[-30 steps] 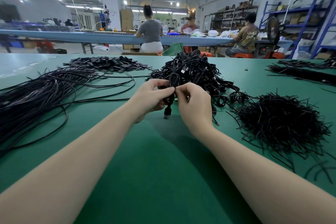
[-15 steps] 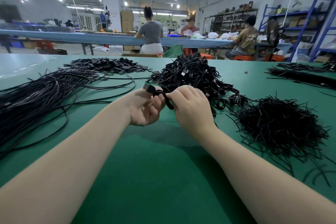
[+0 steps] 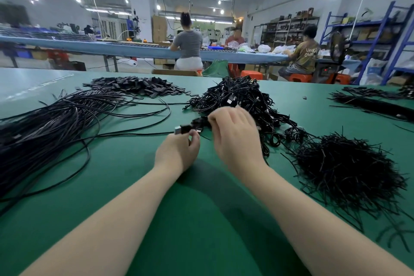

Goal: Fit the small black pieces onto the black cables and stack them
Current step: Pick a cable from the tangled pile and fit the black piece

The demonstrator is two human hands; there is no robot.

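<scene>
My right hand [image 3: 234, 135] grips a coiled black cable [image 3: 197, 124] above the green table [image 3: 201, 219]. The cable's plug end pokes out to the left. My left hand [image 3: 179, 152] sits just below it, fingers curled, its fingertips at the plug end; whether they pinch it is unclear from the blur. Behind my hands rises a heap of coiled black cables [image 3: 242, 98]. A flat pile of small black pieces [image 3: 136, 86] lies at the back left. Loose long black cables [image 3: 49, 127] spread over the left side.
A mound of thin black ties [image 3: 345, 172] lies at the right. More black cable bundles [image 3: 376, 103] lie at the far right. Beyond the table's far edge, three people sit at a long blue bench [image 3: 139, 50]. Blue shelving [image 3: 385, 38] stands at the right.
Both hands have dropped a little and drawn apart. The coiled cable now lies sideways in my right hand, plug pointing left, and my left hand has slid below it.
</scene>
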